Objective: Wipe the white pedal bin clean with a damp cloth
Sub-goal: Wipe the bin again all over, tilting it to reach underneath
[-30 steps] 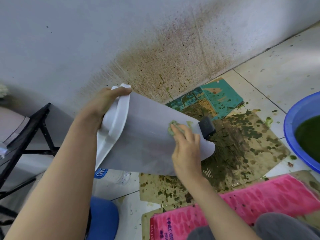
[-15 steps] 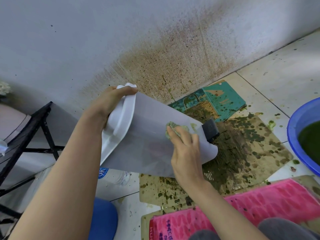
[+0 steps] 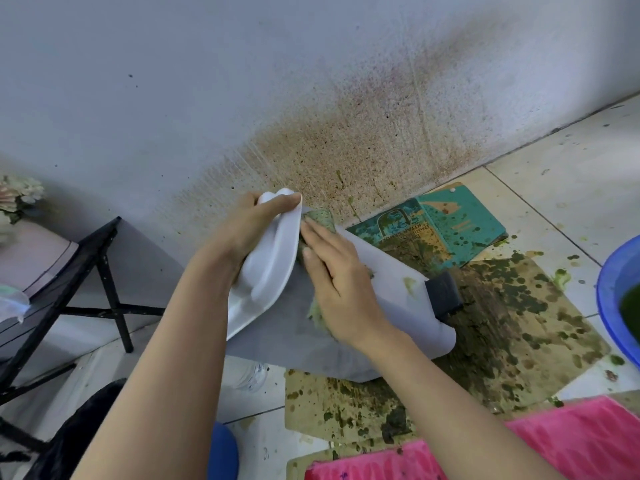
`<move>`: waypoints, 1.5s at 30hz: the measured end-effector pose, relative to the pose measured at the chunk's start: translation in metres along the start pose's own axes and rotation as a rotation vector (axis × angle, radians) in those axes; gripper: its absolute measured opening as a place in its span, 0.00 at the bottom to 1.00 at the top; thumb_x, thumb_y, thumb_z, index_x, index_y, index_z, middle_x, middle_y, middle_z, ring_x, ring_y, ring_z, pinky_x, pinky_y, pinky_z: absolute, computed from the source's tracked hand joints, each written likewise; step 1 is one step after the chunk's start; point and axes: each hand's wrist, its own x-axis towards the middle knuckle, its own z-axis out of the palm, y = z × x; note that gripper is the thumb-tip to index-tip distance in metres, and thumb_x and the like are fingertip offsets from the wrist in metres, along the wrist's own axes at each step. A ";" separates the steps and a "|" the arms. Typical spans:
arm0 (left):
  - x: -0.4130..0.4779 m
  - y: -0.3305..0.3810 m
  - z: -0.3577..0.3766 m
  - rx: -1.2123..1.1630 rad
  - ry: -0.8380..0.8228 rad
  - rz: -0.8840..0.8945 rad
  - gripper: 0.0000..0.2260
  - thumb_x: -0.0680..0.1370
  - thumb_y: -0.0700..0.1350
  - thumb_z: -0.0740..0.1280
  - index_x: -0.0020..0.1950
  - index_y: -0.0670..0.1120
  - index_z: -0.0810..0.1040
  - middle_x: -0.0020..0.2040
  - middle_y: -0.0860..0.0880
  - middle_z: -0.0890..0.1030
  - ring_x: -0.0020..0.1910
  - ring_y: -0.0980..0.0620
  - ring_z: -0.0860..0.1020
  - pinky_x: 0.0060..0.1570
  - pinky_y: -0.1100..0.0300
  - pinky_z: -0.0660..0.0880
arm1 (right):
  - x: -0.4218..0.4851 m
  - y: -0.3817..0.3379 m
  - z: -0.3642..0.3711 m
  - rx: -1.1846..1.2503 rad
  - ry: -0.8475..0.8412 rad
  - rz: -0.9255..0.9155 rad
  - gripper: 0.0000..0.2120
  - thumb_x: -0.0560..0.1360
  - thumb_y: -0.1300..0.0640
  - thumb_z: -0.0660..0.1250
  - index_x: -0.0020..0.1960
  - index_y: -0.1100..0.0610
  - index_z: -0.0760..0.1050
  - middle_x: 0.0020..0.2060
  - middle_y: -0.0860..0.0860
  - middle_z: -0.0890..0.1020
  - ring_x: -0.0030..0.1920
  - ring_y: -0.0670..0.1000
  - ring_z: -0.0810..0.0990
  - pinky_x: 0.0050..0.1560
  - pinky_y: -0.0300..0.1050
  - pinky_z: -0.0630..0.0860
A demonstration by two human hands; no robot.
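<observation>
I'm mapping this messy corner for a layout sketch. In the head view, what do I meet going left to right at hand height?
Black metal-legged stand → left hand gripping the white plastic bin lid → right hand pressing the green-stained cloth → black pedal → stained brown cardboard sheet → blue plastic basin.

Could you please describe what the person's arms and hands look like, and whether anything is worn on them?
The left forearm and the right forearm are bare to the frame's edge, with no sleeves showing. The left hand and the right hand wear no gloves, and no ring, watch or bracelet is visible.
</observation>
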 end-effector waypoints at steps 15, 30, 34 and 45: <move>0.001 -0.007 -0.024 -0.067 -0.013 -0.096 0.25 0.78 0.62 0.64 0.59 0.41 0.77 0.52 0.39 0.78 0.42 0.44 0.78 0.46 0.53 0.73 | -0.012 -0.014 0.048 -0.226 -0.002 -0.038 0.27 0.83 0.47 0.43 0.79 0.54 0.57 0.79 0.47 0.56 0.79 0.49 0.44 0.78 0.45 0.42; -0.003 -0.027 -0.037 -0.129 0.072 -0.132 0.26 0.75 0.65 0.67 0.64 0.47 0.76 0.50 0.43 0.82 0.43 0.41 0.82 0.49 0.47 0.78 | 0.058 0.107 -0.023 -0.285 -0.122 0.606 0.30 0.83 0.41 0.49 0.50 0.64 0.79 0.36 0.54 0.77 0.42 0.57 0.77 0.48 0.51 0.69; 0.004 -0.021 -0.029 -0.106 0.034 -0.061 0.27 0.76 0.61 0.68 0.62 0.40 0.78 0.45 0.41 0.82 0.38 0.43 0.80 0.43 0.51 0.75 | 0.040 0.093 -0.026 -0.257 0.000 0.528 0.25 0.84 0.47 0.53 0.44 0.65 0.77 0.36 0.55 0.76 0.41 0.58 0.75 0.48 0.52 0.69; 0.005 0.008 0.014 -0.079 0.074 -0.016 0.27 0.72 0.66 0.70 0.62 0.50 0.72 0.58 0.47 0.79 0.52 0.46 0.80 0.50 0.50 0.77 | -0.036 0.037 -0.004 -0.198 0.453 0.009 0.14 0.80 0.57 0.63 0.58 0.64 0.80 0.54 0.51 0.81 0.56 0.54 0.78 0.61 0.42 0.73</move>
